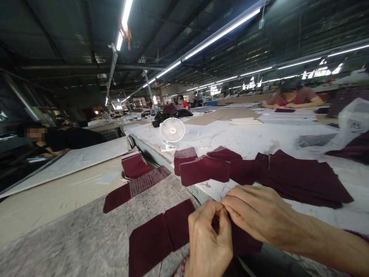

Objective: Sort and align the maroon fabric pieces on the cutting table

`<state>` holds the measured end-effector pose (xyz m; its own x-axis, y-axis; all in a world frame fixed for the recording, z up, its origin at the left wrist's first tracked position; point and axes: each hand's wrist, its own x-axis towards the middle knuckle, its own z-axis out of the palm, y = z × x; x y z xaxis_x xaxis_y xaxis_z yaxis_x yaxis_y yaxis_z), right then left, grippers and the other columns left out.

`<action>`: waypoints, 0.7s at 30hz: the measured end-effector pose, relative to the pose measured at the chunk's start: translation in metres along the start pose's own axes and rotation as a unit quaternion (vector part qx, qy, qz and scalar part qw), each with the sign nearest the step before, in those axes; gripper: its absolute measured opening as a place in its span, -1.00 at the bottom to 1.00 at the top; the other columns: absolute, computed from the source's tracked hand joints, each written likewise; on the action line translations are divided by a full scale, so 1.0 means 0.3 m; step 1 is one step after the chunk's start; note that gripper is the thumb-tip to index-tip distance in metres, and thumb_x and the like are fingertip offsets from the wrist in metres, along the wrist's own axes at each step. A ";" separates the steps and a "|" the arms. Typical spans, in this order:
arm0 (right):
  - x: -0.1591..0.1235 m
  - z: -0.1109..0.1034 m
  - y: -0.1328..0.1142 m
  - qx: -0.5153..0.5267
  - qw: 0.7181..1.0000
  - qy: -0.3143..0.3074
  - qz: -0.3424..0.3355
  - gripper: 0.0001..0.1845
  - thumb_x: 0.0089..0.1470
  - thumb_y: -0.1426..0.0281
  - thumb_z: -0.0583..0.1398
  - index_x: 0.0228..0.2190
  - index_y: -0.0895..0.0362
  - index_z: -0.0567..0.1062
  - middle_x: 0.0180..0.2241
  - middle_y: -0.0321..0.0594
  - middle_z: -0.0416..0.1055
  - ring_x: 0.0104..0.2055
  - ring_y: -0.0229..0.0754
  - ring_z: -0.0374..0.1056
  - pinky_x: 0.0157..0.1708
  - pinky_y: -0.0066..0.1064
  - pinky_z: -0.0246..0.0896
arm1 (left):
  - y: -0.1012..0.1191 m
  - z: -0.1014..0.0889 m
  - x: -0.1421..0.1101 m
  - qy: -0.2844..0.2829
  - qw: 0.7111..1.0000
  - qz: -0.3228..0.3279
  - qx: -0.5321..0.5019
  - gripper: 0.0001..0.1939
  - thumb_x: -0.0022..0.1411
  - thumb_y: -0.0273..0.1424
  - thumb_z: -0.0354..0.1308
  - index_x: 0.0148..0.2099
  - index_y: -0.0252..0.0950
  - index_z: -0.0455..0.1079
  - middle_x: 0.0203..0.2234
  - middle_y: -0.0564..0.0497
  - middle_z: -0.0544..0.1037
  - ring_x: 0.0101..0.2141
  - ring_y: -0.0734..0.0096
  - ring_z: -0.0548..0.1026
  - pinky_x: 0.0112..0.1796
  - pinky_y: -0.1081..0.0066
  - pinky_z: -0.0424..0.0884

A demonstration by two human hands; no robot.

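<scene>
My left hand (209,238) and my right hand (256,211) meet fingertip to fingertip near the table edge. Both are closed in a pinch on a maroon fabric piece (245,240), which hangs below and behind them; the exact spot they grip is mostly hidden by the fingers. Left of my left hand, two maroon cut panels (151,244) lie side by side on a grey mottled surface (75,234). Beyond my hands, overlapping maroon pieces (204,171) and a larger stack of maroon fabric (302,179) rest on the white table (219,134).
A white fan (172,130) stands on the white table. Further left lie a long maroon strip (135,188) and a small fabric stack (135,163). A clear plastic bag (353,119) is at the right. Co-workers lean over tables at left and far right.
</scene>
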<state>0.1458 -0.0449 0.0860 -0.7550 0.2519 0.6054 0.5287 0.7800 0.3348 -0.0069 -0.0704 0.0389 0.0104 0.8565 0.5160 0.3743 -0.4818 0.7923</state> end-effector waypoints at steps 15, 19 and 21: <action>-0.003 0.003 0.016 0.108 0.992 -0.046 0.042 -0.63 0.27 0.54 -0.12 -0.37 0.15 0.44 -0.46 -0.26 0.43 -0.42 -0.29 0.33 -0.51 -0.44 0.07 | 0.014 -0.012 0.001 0.010 0.996 -0.057 -0.064 -0.71 0.23 -0.38 -0.01 -0.54 -0.32 0.22 -0.67 0.12 0.21 -0.60 0.58 0.16 -0.55 0.52 0.08; -0.010 0.007 0.016 0.058 0.997 -0.048 0.017 -0.62 0.25 0.55 -0.12 -0.42 0.16 0.42 -0.48 -0.23 0.40 -0.42 -0.25 0.32 -0.51 -0.40 0.06 | 0.011 -0.006 -0.006 0.011 0.999 -0.027 -0.014 -0.75 0.21 -0.42 -0.01 -0.52 -0.33 0.28 -0.66 0.11 0.24 -0.59 0.57 0.19 -0.52 0.51 0.09; -0.010 0.012 0.016 0.044 0.998 -0.046 0.010 -0.64 0.24 0.56 -0.10 -0.46 0.15 0.40 -0.50 -0.24 0.38 -0.43 -0.25 0.31 -0.51 -0.39 0.06 | 0.012 -0.005 -0.008 0.009 1.000 -0.022 -0.010 -0.75 0.21 -0.44 -0.01 -0.52 -0.33 0.28 -0.66 0.11 0.25 -0.60 0.58 0.19 -0.52 0.50 0.08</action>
<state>0.1492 -0.0399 0.0830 -0.7793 0.3166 0.5408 0.5108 0.8209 0.2555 -0.0069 -0.0746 0.0411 -0.0225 0.8738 0.4857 0.3556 -0.4471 0.8208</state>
